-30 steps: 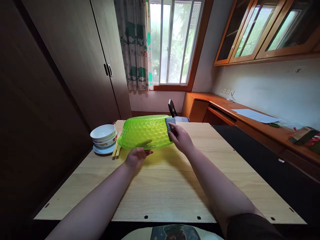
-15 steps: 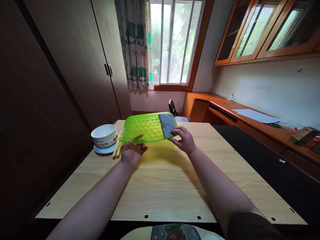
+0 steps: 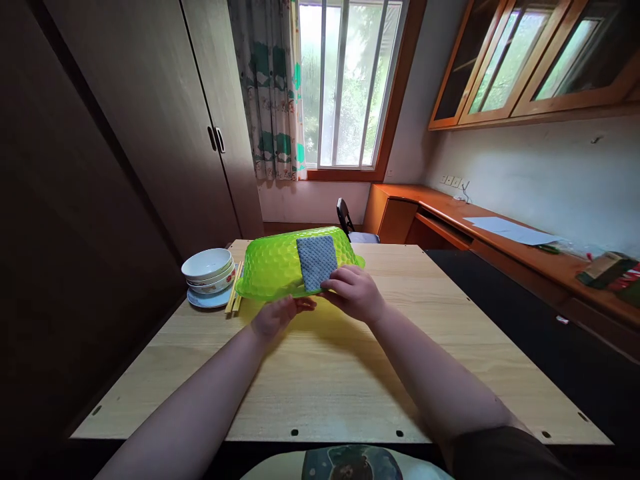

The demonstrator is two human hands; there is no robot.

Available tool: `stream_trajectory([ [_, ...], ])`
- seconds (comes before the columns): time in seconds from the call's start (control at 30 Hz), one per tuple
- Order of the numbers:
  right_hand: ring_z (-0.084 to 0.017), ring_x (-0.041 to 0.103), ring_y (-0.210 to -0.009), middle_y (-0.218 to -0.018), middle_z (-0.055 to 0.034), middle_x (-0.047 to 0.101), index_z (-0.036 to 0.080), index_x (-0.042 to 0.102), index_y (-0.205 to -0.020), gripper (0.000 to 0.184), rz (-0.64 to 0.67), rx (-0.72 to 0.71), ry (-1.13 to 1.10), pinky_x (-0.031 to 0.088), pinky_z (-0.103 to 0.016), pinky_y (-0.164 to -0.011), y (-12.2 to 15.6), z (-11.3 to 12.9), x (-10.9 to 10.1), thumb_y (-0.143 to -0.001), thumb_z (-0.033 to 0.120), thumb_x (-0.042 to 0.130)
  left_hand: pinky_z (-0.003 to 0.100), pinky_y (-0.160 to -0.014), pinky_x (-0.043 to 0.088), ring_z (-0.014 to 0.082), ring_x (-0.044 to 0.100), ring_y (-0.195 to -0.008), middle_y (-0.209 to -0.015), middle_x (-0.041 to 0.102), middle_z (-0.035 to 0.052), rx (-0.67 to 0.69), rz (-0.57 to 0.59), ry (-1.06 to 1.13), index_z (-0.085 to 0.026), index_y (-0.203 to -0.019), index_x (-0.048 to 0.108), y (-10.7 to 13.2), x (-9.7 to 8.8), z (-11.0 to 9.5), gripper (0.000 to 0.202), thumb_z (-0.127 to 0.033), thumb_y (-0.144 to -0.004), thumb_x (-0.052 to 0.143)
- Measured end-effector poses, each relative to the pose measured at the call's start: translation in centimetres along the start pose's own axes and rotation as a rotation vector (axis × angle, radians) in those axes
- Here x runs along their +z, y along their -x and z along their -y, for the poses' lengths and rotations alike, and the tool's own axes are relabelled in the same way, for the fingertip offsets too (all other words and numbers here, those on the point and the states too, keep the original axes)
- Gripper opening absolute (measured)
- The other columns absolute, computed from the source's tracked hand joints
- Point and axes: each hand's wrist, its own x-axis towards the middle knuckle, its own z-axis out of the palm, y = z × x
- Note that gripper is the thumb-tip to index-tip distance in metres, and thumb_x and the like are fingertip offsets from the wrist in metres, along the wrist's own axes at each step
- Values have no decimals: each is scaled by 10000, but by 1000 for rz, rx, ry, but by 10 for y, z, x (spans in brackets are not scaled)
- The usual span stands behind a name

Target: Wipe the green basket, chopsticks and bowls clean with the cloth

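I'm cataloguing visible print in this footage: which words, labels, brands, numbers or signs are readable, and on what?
No text can be read.
Green container: no lettering visible.
Grey cloth: only a textured pattern.
Stacked bowls: coloured decoration, no legible words.
White papers and dark package: too small or blurred to tell.

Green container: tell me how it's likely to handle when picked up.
The green container is probably light for its size: it looks thin and translucent, casting a yellowish tint on the table. It seems fairly stiff, showing no visible sag with the left hand at its near rim. Its glossy outside may be slippery, though its dimpled texture could add some grip.
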Motion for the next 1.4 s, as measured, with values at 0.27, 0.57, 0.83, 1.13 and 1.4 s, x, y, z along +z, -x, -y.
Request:
stream_trajectory([
  [0.27,-211,540,-892,-952,-63,637,226,627,-1033,245,79,174,-12,397,-367,-819,-8,13,-10,-896,407,533,448,-842,478,286,638,-959,-963,729,110,-2,-85,-10,-140,-918,722,0,-3,7,256,-237,-689,663],
  [0.57,-262,546,-939,-1023,-89,619,273,545,-1235,331,83,309,39,424,-426,-831,-10,-9,-9,-915,345,502,408,-743,481,250,668,-734,-856,742,112,56,-215,89,-121,-888,731,4,-2,8,270,-197,-661,606],
  [0.83,-246,579,-892,-969,-104,639,198,536,-1211,307,89,393,-26,454,-387,-781,-8,-15,-6,-921,246,448,399,-716,478,244,663,-698,-893,742,126,73,-233,99,-115,-892,728,1,2,3,287,-203,-660,583],
  [1.13,-231,604,-856,-953,-89,666,198,492,-1230,390,126,387,-106,463,-371,-743,-9,-4,-6,-862,307,557,384,-695,490,240,668,-701,-912,746,113,52,-244,89,-116,-790,734,2,2,6,217,-176,-626,604],
  [1.4,-240,622,-839,-970,-95,673,192,496,-1295,443,62,557,-62,481,-364,-715,-5,-22,-6,-860,275,520,386,-695,495,245,676,-697,-917,745,119,76,-262,127,-116,-905,728,2,2,5,304,-184,-646,585],
])
